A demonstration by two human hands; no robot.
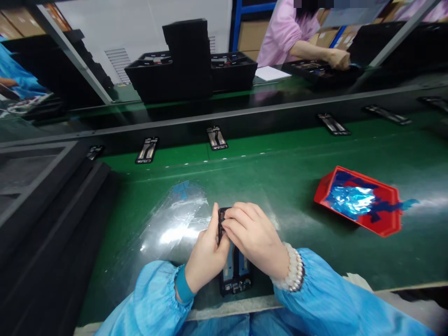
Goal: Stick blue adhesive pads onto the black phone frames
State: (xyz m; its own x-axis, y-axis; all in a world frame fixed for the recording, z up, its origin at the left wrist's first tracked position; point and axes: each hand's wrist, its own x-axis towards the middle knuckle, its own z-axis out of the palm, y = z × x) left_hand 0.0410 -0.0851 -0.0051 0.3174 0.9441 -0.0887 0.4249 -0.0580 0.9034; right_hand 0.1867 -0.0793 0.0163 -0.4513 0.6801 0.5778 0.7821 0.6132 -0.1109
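Note:
A black phone frame (236, 284) with its inner parts showing lies near the front edge of the green bench, pointing away from me. My left hand (207, 252) grips its upper left side, thumb over the face and index finger along the edge. The fingers of my right hand (255, 235) are bent and pressed together over the frame's top end. Whatever they pinch there is hidden beneath them. Both hands cover much of the upper half of the frame, while blue strips and small components show in its lower part.
To the right stands a red bin (381, 226) holding crumpled blue film (353, 200). Clear sheeting (178, 219) lies left of my hands. More phone frames (217, 138) sit along the far green strip. Stacked black trays (56, 196) rise at left. Across the divider, a co-worker's hand (339, 59) touches a tray.

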